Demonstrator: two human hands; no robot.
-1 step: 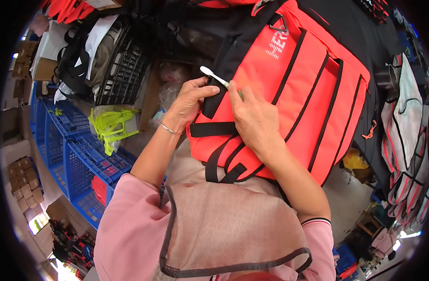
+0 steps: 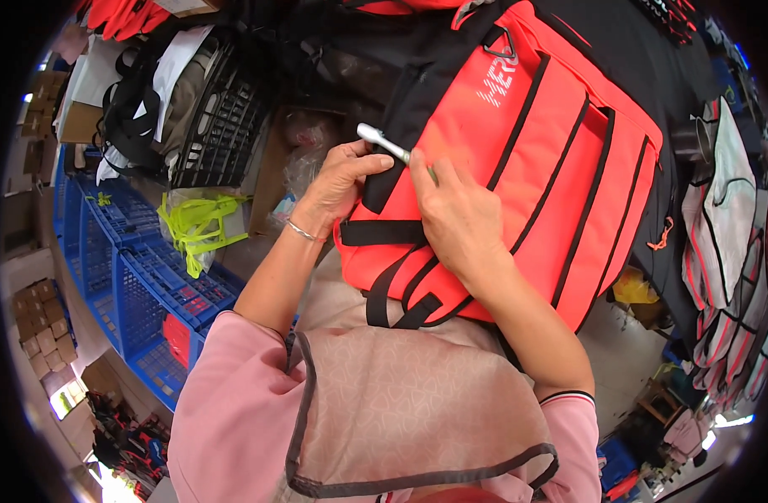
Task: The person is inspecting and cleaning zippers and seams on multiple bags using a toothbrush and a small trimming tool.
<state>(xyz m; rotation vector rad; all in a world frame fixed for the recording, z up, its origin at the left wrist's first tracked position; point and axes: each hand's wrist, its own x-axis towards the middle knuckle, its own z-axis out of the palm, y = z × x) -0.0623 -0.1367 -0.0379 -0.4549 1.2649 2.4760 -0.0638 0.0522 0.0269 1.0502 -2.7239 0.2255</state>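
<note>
A coral-red backpack (image 2: pixel 560 184) with black trim and straps lies tilted in front of me. My right hand (image 2: pixel 461 210) is closed round the handle of a white toothbrush (image 2: pixel 390 147). Its head points to the upper left, over the bag's black side panel (image 2: pixel 411 107). At that same edge, my left hand (image 2: pixel 338 180) pinches the black side of the backpack between thumb and fingers, just below the brush head. The bag hides the fingertips underneath. Black webbing straps (image 2: pixel 384 289) hang from the bag's near left corner.
Blue plastic crates (image 2: pixel 162 285) stand at left, with neon-yellow straps (image 2: pixel 201 226) hanging beside them. Beyond is a black crate (image 2: pixel 225 117) holding fabric and papers. A carton with clear plastic bags (image 2: pixel 304 159) sits near my left hand. Grey fabric pieces (image 2: pixel 728 218) hang at right.
The toothbrush has turned slightly in my right hand, which has shifted a little. My left hand keeps its place on the bag.
</note>
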